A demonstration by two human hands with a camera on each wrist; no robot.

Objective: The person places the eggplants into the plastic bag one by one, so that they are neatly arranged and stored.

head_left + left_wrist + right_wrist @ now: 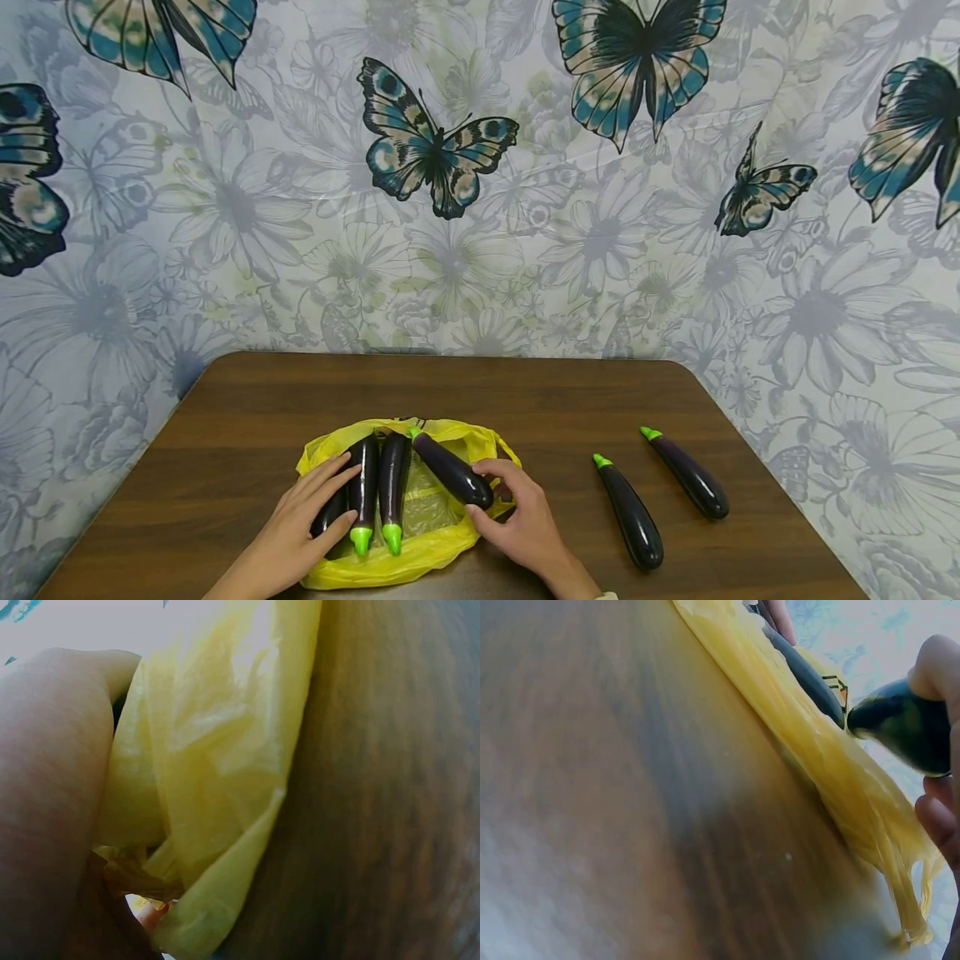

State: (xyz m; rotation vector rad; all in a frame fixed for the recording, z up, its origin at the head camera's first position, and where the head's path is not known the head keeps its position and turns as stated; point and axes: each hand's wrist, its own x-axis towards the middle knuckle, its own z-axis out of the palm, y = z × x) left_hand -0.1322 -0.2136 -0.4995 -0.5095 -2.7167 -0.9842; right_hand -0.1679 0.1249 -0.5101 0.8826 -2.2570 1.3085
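A yellow plastic bag point(397, 571) lies spread on the table with its mouth open. My right hand point(525, 521) pinches the rounded end of an eggplant point(453, 471) between thumb and fingers. That eggplant slants over the bag's right half, its green tip toward the back rim. Two more eggplants lie side by side in the bag, green ends toward me: a left one point(364, 479) and a middle one point(393, 479). My left hand point(300, 521) rests with extended fingers on the bag's left side, touching the left eggplant and partly covering another dark eggplant point(327, 512).
Right of the bag, a nearer eggplant point(630, 517) and a farther eggplant point(688, 475) lie on the brown wooden table point(187, 492). Behind the table's far edge hangs a butterfly-patterned cloth point(480, 275). In the right wrist view, the bag's handle point(907, 900) droops over the side.
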